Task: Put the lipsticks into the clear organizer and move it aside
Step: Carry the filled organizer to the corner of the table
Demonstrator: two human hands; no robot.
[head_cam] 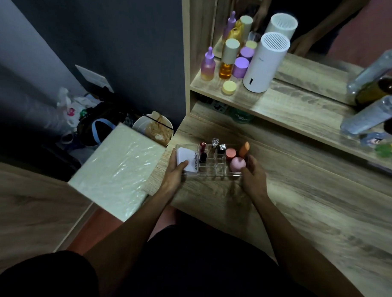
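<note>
The clear organizer [209, 161] sits at the left edge of the desk [300, 196], held at both ends by the left hand [175, 170] and right hand [253, 174]. The lipsticks [203, 157] are already inside. It should be kept flat and slid slowly, so nothing tips.

Dim room, dark blue-grey wall [127, 46], wood-grain dressing table [299, 207] with raised shelf [292, 107] and mirror [328, 30], plastic-wrapped cream stool [116, 167], cluttered bags [80, 117] on floor.

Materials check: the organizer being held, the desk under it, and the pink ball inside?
Organizer: clear rigid plastic, likely acrylic; contents show through its walls. Desk: matte wood-grain, probably laminate. Pink ball: matte, no shine, looks like a foam makeup sponge.
</note>
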